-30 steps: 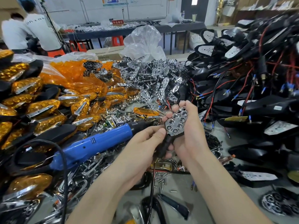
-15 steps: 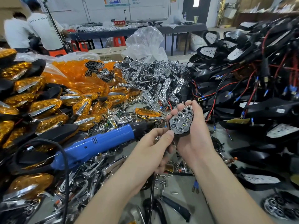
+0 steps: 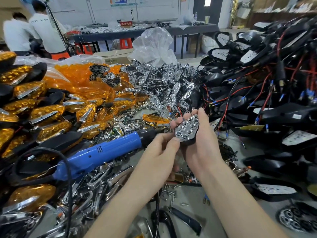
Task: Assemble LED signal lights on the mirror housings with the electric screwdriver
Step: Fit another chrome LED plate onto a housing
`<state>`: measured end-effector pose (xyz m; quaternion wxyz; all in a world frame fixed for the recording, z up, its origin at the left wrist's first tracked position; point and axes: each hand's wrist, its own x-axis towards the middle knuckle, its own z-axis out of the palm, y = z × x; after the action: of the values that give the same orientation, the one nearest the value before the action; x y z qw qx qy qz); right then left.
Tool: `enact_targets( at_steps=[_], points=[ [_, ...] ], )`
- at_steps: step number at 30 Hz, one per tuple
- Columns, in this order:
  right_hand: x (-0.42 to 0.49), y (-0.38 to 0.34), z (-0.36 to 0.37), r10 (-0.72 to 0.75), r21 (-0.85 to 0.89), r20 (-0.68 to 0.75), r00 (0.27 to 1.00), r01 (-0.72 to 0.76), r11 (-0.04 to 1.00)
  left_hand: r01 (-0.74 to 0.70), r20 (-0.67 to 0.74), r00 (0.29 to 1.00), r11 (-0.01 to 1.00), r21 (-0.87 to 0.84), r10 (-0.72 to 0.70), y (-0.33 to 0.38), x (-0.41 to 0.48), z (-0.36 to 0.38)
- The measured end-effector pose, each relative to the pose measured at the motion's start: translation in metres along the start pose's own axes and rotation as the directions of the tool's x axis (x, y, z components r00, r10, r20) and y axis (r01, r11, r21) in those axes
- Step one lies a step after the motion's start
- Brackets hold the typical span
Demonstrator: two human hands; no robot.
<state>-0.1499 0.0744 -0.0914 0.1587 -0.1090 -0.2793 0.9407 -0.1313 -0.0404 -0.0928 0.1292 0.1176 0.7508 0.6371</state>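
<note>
My right hand (image 3: 205, 150) grips a small black housing (image 3: 190, 143) at chest height, above the table's middle. A chrome LED reflector (image 3: 187, 128) with several round cups lies on the housing's face. My left hand (image 3: 158, 152) pinches the reflector's lower tip between thumb and forefinger. A black lead (image 3: 157, 212) hangs down below my hands. The blue electric screwdriver (image 3: 103, 154) lies on the parts pile to the left, with its black nose pointing at my left hand and neither hand on it.
Finished amber signal lights (image 3: 34, 114) are heaped at left, with loose amber lenses (image 3: 82, 79) behind and a pile of chrome reflectors (image 3: 163, 83) in the middle. Wired black housings (image 3: 274, 86) are stacked at right. Loose screws (image 3: 171, 189) lie below my hands. Two people stand at the back left.
Both hands have lifted the housing and reflector slightly up and to the right. The left fingers have slid from the housing's stem to the reflector's lower tip.
</note>
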Motion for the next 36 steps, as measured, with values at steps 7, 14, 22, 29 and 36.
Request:
enact_targets(
  at_steps=[7,14,22,29,36],
  points=[
    [-0.005,0.013,-0.002,-0.002,-0.199,0.028,1.000,0.008,0.980,-0.291,-0.110,0.924,0.860,0.419,0.366,-0.003,0.001,0.000],
    [-0.006,0.016,0.000,-0.048,-0.382,0.104,0.993,0.084,0.920,-0.276,-0.149,0.922,0.878,0.391,0.356,-0.002,0.004,-0.006],
    [-0.012,0.013,0.000,0.036,-0.398,0.152,0.988,0.028,0.917,-0.224,-0.145,0.948,0.917,0.329,0.283,0.002,0.008,-0.012],
    [-0.012,0.015,0.002,-0.005,-0.356,0.155,0.988,0.061,0.933,-0.197,-0.235,0.943,0.964,0.178,0.236,0.003,0.012,-0.018],
    [-0.009,0.009,0.001,-0.028,-0.318,0.131,0.991,0.069,0.945,-0.327,-0.147,0.911,0.893,0.309,0.385,0.005,0.008,-0.016]
  ],
)
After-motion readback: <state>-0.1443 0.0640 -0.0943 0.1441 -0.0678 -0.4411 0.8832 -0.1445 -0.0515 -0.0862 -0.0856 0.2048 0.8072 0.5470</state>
